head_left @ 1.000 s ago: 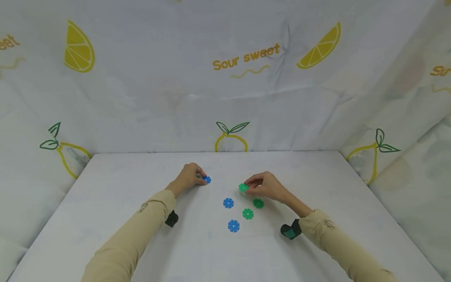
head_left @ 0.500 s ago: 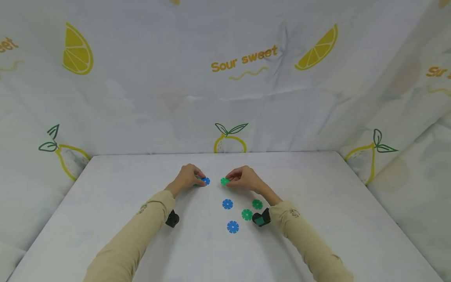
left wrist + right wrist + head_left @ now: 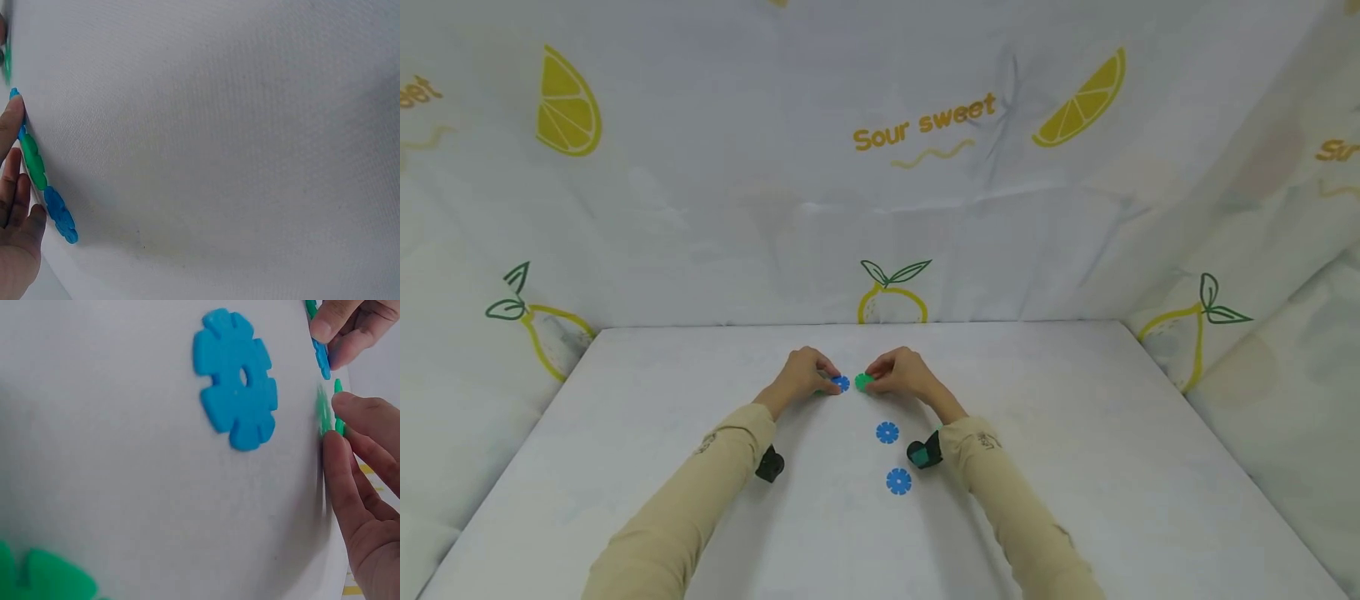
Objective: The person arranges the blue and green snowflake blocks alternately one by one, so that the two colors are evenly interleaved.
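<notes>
Your left hand [image 3: 805, 373] is pinching the end blue disc [image 3: 843, 382] of a blue-green-blue row [image 3: 34, 161], thumb against fingers. Your right hand [image 3: 906, 373] is likewise pinching a green disc [image 3: 862, 382] just beside it, a gap separating them. A loose blue disc [image 3: 887, 432] and another blue one [image 3: 898, 481] are lying nearer you on the white table [image 3: 1075, 400].

A white tabletop [image 3: 820, 517] runs back to a white fabric backdrop [image 3: 737, 208], creased across its middle. Orange "Sour sweet" lettering [image 3: 924, 121] is printed there above a wavy yellow line [image 3: 932, 153], between a left lemon wedge [image 3: 568, 104] and a right lemon wedge [image 3: 1078, 100]. A yellow lemon outline [image 3: 892, 321] with green leaves [image 3: 896, 272] meets the table's far edge. More printed white cloth [image 3: 1300, 333] flanks the right side, wrinkled and draped. Diffuse, muted light leaves soft-edged shadows on the tabletop, whose surface looks finely textured up close.
</notes>
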`<action>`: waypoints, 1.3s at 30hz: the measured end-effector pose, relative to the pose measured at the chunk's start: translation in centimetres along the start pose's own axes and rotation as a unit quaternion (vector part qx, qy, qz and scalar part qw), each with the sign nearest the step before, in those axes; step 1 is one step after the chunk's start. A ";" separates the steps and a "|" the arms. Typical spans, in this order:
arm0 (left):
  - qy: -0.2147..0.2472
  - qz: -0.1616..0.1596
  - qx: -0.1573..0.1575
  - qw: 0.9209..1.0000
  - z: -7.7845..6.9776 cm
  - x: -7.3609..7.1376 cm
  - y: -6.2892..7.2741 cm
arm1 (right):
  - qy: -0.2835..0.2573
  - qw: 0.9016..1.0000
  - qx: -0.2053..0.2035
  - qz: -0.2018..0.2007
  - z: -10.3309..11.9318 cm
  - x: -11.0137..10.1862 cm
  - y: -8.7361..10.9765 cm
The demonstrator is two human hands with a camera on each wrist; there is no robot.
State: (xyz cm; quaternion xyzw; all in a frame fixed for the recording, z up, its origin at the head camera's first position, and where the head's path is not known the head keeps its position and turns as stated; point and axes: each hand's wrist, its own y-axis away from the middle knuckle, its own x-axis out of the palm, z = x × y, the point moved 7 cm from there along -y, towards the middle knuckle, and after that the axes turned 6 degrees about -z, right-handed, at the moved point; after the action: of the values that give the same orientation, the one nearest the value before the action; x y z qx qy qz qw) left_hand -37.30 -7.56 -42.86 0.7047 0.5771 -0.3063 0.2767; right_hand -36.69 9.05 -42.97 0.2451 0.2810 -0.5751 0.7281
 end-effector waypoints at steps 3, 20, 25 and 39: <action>0.001 0.002 0.000 1.000 -0.1 -0.1 0.0 | 0.011 1.000 0.006 0.002 0.3 0.1 -0.3; 0.002 0.005 0.011 1.000 -0.5 -0.2 0.1 | 0.048 0.998 0.028 0.007 1.2 0.7 -1.0; 0.007 0.005 0.008 1.000 -0.4 -0.2 0.1 | 0.042 0.999 0.032 0.012 1.0 0.8 -0.9; 0.017 0.001 0.008 1.000 0.2 0.0 0.2 | 0.037 0.999 0.031 0.013 1.3 0.9 -0.8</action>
State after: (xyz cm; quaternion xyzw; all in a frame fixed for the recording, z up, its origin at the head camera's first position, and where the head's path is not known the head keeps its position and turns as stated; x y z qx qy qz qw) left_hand -37.09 -7.80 -42.98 0.7126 0.5784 -0.2990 0.2614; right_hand -37.13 7.41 -42.65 0.2925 0.2869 -0.5642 0.7168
